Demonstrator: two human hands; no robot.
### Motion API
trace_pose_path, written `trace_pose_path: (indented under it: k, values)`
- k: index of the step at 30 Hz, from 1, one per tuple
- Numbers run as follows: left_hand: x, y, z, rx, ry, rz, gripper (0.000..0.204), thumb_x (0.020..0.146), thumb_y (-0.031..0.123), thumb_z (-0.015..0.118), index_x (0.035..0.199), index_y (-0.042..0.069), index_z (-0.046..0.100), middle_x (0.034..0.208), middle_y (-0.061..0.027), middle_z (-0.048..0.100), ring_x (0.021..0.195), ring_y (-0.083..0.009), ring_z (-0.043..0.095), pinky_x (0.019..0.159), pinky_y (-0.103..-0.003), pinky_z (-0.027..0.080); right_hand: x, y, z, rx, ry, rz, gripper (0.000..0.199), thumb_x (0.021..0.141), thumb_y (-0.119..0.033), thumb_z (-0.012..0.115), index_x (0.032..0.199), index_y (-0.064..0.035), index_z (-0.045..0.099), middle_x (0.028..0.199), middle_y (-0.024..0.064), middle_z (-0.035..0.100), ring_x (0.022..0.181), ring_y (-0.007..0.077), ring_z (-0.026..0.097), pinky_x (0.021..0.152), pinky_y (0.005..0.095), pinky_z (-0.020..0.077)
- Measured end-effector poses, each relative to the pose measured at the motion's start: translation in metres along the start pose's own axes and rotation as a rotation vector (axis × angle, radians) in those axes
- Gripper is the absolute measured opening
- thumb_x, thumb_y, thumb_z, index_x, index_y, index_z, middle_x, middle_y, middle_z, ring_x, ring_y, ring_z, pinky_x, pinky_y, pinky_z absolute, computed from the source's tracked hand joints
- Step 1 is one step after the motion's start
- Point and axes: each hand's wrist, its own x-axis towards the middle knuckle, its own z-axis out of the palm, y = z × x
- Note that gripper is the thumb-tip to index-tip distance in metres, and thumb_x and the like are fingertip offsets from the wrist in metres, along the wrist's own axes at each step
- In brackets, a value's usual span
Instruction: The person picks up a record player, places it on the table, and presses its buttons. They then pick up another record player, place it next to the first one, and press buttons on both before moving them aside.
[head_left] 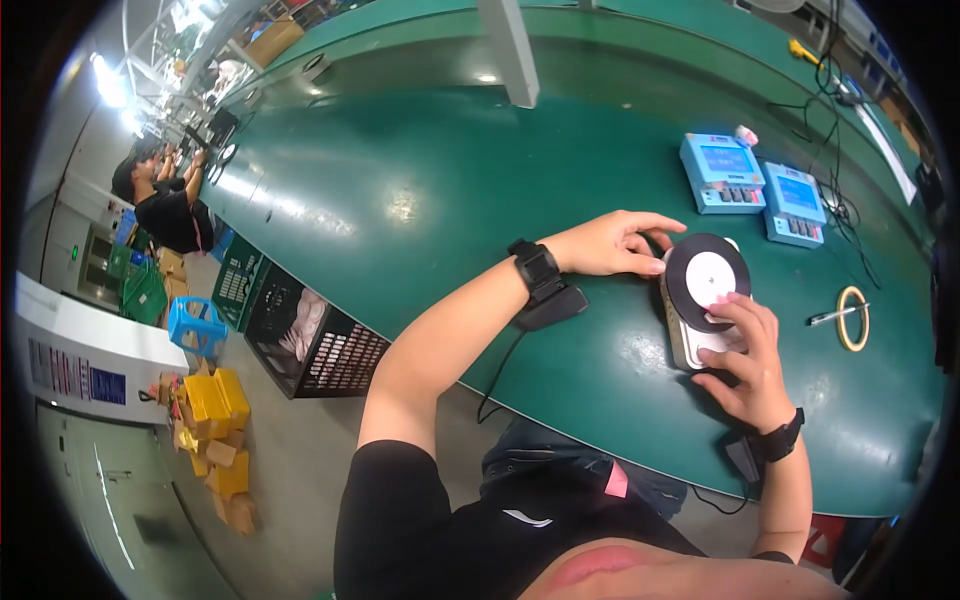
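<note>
A small record player (690, 345) with a pale rectangular body lies on the green table in front of me. On top sits a black disc (684, 268) with a white centre. My right hand (750, 365) curls over the lower right part, its fingertips on the disc and the pale body, its thumb by the near end. Beside the upper left edge is my left hand (610, 245), index finger stretched out and thumb tip at the disc's edge. That hand's other fingers are bent and partly hidden. Black bands with attached dark blocks circle both wrists.
Two blue boxes with screens (725, 170) (795, 203) stand at the back right, near loose black cables (840, 200). A yellowish ring (842, 318) and a pen-like tool (825, 316) lie at right. A black crate (335, 355) stands left of the table; another person (170, 210) works far left.
</note>
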Motion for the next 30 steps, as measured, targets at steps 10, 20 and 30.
trace_pose_path:
  k: [10, 20, 30]
  values:
    - [0.0021, -0.0016, -0.0007, 0.031, -0.008, 0.024, 0.059, 0.085, 0.01, 0.067, 0.137, 0.003, 0.042, 0.117, -0.0105, 0.055, 0.092, -0.0081, 0.06, 0.083, -0.024, 0.051, 0.0072, -0.0105, 0.0015, -0.146, 0.046, 0.096, 0.039, 0.046, -0.016, 0.084, 0.077, -0.0099, 0.061, 0.12, 0.0124, 0.054, 0.119, 0.036, 0.046, 0.097, 0.0476, 0.03]
    - [0.0041, -0.0047, -0.0004, 0.002, -0.01, 0.029, 0.058, 0.084, 0.01, 0.067, 0.136, 0.002, 0.042, 0.116, -0.0103, 0.054, 0.092, -0.0093, 0.061, 0.084, -0.025, 0.051, 0.0049, -0.0095, 0.0033, -0.109, 0.065, 0.104, 0.039, 0.045, -0.013, 0.084, 0.076, -0.0083, 0.061, 0.117, 0.0117, 0.055, 0.111, 0.0341, 0.049, 0.095, 0.0465, 0.031]
    - [0.0045, -0.0042, -0.0008, -0.008, -0.016, 0.028, 0.058, 0.084, 0.009, 0.067, 0.136, 0.002, 0.042, 0.117, -0.0106, 0.054, 0.093, -0.0099, 0.061, 0.085, -0.025, 0.051, 0.0023, -0.0057, 0.0061, -0.095, 0.082, 0.078, 0.036, 0.047, -0.006, 0.083, 0.078, -0.0076, 0.064, 0.114, 0.0116, 0.055, 0.105, 0.0339, 0.05, 0.088, 0.0435, 0.0392]
